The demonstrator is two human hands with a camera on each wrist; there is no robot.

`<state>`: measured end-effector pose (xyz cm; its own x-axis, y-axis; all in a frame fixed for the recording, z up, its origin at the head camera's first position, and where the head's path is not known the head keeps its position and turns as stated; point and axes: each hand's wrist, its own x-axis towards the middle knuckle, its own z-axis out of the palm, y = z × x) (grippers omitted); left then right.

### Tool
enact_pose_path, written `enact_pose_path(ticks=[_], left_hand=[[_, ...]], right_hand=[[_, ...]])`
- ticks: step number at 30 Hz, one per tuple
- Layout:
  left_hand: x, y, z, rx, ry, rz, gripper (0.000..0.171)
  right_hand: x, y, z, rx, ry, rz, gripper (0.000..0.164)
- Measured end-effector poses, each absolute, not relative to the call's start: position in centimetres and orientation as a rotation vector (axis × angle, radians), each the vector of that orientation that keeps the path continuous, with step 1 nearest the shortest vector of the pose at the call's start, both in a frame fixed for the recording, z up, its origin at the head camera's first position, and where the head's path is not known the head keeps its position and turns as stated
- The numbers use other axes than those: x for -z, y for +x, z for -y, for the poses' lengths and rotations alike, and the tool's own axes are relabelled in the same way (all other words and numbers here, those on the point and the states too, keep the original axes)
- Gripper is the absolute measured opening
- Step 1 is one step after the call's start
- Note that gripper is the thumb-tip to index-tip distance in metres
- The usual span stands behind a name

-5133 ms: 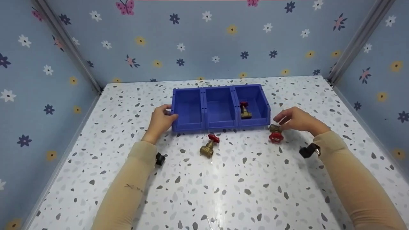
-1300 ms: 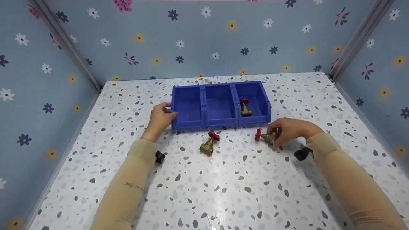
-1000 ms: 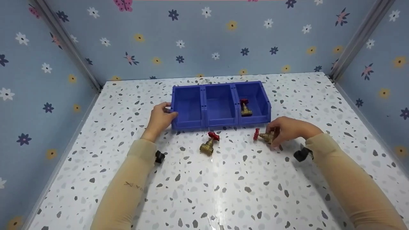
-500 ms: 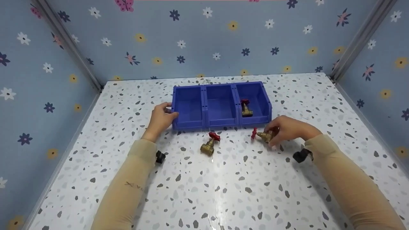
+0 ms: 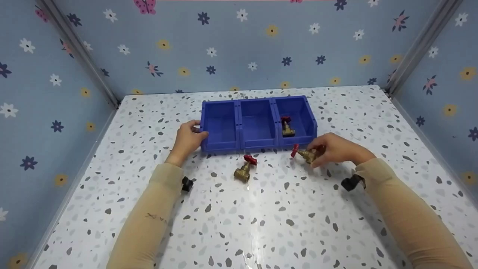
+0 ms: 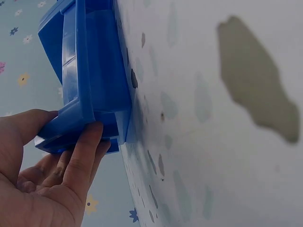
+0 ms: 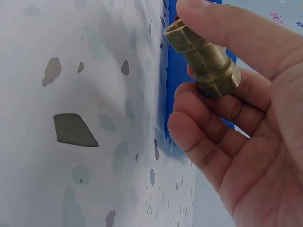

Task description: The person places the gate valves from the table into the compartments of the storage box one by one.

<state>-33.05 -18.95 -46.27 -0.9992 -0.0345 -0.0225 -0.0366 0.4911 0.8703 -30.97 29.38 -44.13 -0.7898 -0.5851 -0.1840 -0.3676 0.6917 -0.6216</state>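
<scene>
My right hand point(image 5: 332, 149) pinches a brass gate valve point(image 5: 307, 155) between thumb and fingers, just in front of the right blue bin. The valve's red handwheel points left; in the right wrist view its brass body point(image 7: 208, 66) shows and the wheel is mostly hidden. My left hand point(image 5: 188, 138) grips the left wall of the row of blue plastic bins point(image 5: 257, 143), thumb over the rim and fingers against the outside, as the left wrist view shows. A second valve point(image 5: 243, 172) lies on the table before the middle bin. Another valve point(image 5: 287, 129) sits in the right bin.
Three joined blue bins stand on the speckled white table point(image 5: 261, 224); nothing shows inside the left and middle ones. Flower-patterned panels point(image 5: 239, 45) enclose the table at the back and both sides.
My right hand has taken hold of the valve near the right bin, turned its handwheel from facing me to facing left, and moved it leftward and slightly toward the bins. My left hand stays put.
</scene>
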Motion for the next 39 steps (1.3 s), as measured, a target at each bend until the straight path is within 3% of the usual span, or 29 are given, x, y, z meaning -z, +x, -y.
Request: enact_pose_path(ticks=[39], left_hand=[[46.2,-33.0,18.9,-1.553,-0.075,-2.734,0.051]], right_hand=[[43.0,-30.3,-27.1,1.158,-0.572,-2.668,0.043]])
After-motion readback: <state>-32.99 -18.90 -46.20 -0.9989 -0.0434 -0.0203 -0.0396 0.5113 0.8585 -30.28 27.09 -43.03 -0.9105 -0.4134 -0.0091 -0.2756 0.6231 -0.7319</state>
